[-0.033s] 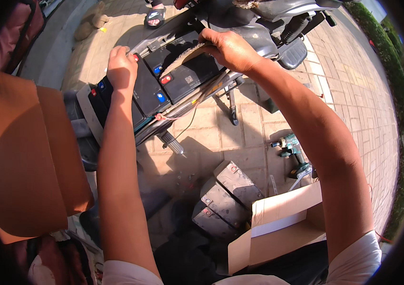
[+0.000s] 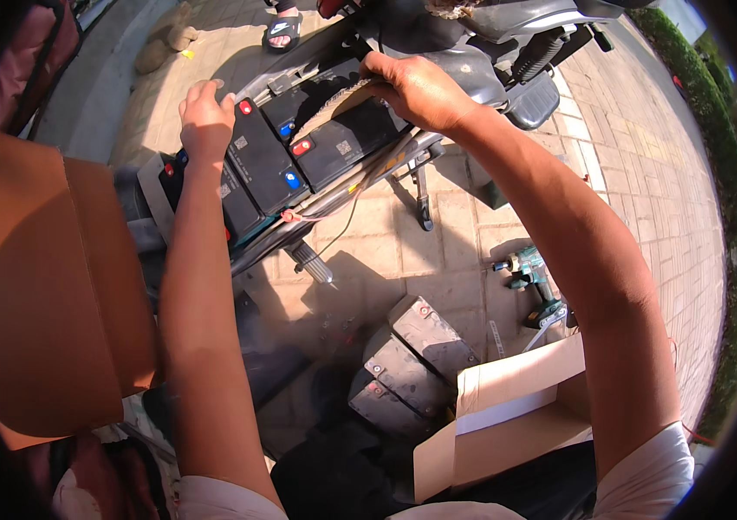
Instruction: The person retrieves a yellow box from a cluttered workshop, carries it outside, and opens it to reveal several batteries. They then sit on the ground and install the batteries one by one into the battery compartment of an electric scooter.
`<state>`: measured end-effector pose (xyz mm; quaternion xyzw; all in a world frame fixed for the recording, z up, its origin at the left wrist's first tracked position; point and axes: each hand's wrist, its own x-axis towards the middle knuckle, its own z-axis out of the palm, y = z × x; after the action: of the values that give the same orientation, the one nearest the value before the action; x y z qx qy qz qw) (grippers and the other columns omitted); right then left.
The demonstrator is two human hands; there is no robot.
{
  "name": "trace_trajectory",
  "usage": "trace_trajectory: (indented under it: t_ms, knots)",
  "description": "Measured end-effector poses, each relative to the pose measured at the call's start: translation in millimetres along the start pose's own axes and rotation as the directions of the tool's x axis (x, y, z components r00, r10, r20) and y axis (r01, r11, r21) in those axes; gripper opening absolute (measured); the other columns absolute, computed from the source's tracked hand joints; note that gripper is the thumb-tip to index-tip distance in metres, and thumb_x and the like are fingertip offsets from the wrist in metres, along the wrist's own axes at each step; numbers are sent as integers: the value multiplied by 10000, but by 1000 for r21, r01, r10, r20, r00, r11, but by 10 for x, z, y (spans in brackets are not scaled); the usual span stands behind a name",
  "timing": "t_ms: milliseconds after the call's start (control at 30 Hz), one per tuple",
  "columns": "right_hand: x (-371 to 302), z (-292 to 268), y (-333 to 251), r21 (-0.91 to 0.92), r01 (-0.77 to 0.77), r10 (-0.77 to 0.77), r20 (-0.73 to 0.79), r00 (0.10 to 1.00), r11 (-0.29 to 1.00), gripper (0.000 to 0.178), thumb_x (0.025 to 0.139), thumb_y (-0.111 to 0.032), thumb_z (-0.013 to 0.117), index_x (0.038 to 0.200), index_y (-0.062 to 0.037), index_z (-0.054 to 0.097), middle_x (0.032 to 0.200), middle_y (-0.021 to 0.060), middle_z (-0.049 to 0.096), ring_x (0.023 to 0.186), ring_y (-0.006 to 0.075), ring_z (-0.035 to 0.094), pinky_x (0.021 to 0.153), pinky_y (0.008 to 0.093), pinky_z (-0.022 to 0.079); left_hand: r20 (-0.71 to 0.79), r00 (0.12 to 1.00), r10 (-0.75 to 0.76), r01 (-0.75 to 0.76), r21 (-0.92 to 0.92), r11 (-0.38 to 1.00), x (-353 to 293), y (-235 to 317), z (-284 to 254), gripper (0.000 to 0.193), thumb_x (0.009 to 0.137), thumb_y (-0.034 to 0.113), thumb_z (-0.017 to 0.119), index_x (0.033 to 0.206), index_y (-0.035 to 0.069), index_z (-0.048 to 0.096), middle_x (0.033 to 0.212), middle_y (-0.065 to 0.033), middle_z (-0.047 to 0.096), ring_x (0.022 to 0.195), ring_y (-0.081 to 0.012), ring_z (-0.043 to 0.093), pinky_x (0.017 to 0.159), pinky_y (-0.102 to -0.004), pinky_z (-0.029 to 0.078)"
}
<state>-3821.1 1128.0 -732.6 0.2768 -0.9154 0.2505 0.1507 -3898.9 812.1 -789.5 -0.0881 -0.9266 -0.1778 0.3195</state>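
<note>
My right hand point(image 2: 420, 94) pinches a strip of corrugated cardboard point(image 2: 334, 111), held on edge between black batteries. Under it, a black battery point(image 2: 347, 147) bears a red terminal cap near its corner. To its left lies another black battery point(image 2: 264, 160) with a red cap at the far end and a blue one at the near end. My left hand point(image 2: 205, 126) is over the left part of the battery row, thumb apart from the fingers, with nothing seen in it. More batteries, partly covered by my left forearm, sit in the same scooter frame point(image 2: 325, 204).
Several dusty grey batteries point(image 2: 420, 355) stand on the paving, beside an open cardboard box point(image 2: 516, 373). A teal cordless power tool point(image 2: 542, 286) lies to the right. A large brown box point(image 2: 48, 286) fills the left side. Someone's sandalled foot point(image 2: 282, 33) shows at the top.
My left hand has shifted left, off the red-capped end of the battery, and its thumb has come away from the fingers. My right hand and the cardboard strip stay nearly in place.
</note>
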Motion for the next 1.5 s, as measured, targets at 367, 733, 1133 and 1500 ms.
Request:
trace_trajectory:
  t_ms: [367,733,1133,1500]
  knots:
    - [187,-165,-48,-161,114,-91,141,986,980,196,856,-138,628,1047,-128,670,909,153,691,862,359,665,759,430,539,442,841,312,-297,-105,949,-157,346,50,674,798,523,678,1360,174,548,1314,-86,587,1284,-269,474,1109,-433,286]
    - [263,-64,-553,-642,292,-129,289,949,709,168,823,-163,598,933,-170,726,864,24,711,938,215,674,836,384,495,495,867,55,-175,200,964,-244,298,15,859,794,697,575,1439,142,467,1518,-132,347,1395,-341,303,1137,-541,183]
    - [241,-57,-638,-572,228,-27,337,941,788,176,839,-162,571,864,-119,740,868,94,732,855,264,717,797,390,527,519,813,265,-276,-59,959,72,791,104,810,718,647,723,1355,188,523,1372,-83,493,1284,-346,435,1044,-569,342]
    - [265,-81,-354,-479,209,-86,266,960,852,277,850,-174,570,1072,-248,719,921,84,726,890,275,702,799,388,545,506,732,455,-504,-46,862,261,896,158,432,844,210,653,1267,195,565,1373,-37,494,1202,-313,517,950,-424,498]
